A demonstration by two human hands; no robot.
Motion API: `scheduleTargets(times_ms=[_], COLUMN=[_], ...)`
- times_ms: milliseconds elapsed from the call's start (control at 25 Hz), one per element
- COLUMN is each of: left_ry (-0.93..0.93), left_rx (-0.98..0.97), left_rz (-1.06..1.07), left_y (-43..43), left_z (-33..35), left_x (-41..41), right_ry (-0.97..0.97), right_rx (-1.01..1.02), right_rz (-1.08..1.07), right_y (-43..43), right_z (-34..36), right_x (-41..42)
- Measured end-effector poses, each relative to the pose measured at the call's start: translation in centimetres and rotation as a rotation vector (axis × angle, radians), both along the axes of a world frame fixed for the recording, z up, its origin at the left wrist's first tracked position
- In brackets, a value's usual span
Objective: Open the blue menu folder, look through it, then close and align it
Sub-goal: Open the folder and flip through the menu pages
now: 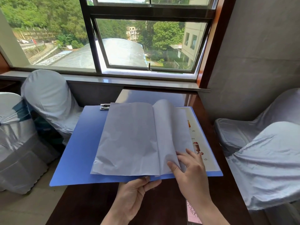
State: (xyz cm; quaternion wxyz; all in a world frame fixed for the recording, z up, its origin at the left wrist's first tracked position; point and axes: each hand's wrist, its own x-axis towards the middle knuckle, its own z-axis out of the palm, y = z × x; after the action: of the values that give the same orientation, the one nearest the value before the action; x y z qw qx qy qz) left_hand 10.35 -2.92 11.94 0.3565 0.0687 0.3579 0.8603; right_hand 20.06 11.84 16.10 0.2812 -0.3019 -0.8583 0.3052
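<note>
— Now, which step?
— Leafing: blue menu folder (78,151) open on table (90,205); right hand (190,169), five o'clock, pinches a page (167,132); left hand (134,194), six o'clock, grips the folder's edge. Next, likely: page toward nine.

Flat blue plastic menu folder (84,143) lies open on the dark wooden worktop (90,205), with the left cover overhanging the worktop's left edge. Metal clip (105,106) sits at the left cover's far edge. White sheets (129,137) are turned left, blank backs up. One curled sheet (168,127) stands above the spine. The right side shows a printed menu page (197,143) with drink photos and prices.
</note>
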Motion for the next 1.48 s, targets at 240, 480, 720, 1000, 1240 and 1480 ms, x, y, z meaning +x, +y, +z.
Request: scheduleTargets(times_ms=[240, 480, 720, 1000, 1240, 1480], left_ry=[-0.003, 0.031, 0.023, -0.007, 0.002, 0.001], left_rx=[-0.031, -0.014, -0.04, -0.011, -0.031, 0.0], left_rz=[-0.048, -0.089, -0.1, -0.072, -0.063, -0.062], left_y=[-0.1, -0.4, -1.1, -1.5, -1.6, -1.6], left_z=[-0.5, -0.6, -0.8, -0.5, -0.7, -0.9], left_x=[0.1, 0.5, 0.7, 0.8, 0.7, 0.7], right_ry=[-0.021, 0.268, 0.179, 0.096, 0.066, 0.116], right_rx=[-0.045, -0.174, -0.443, -0.188, 0.049, 0.052], right_rz=[0.19, 0.261, 0.477, 0.365, 0.23, 0.194], right_y=[-0.9, -1.4, 1.3, 1.6, 0.5, 0.5], right_z=[0.6, 1.8, 1.0, 0.4, 1.0, 4.3], right_x=[-0.2, -0.3, 0.6, 0.6, 0.4, 0.4])
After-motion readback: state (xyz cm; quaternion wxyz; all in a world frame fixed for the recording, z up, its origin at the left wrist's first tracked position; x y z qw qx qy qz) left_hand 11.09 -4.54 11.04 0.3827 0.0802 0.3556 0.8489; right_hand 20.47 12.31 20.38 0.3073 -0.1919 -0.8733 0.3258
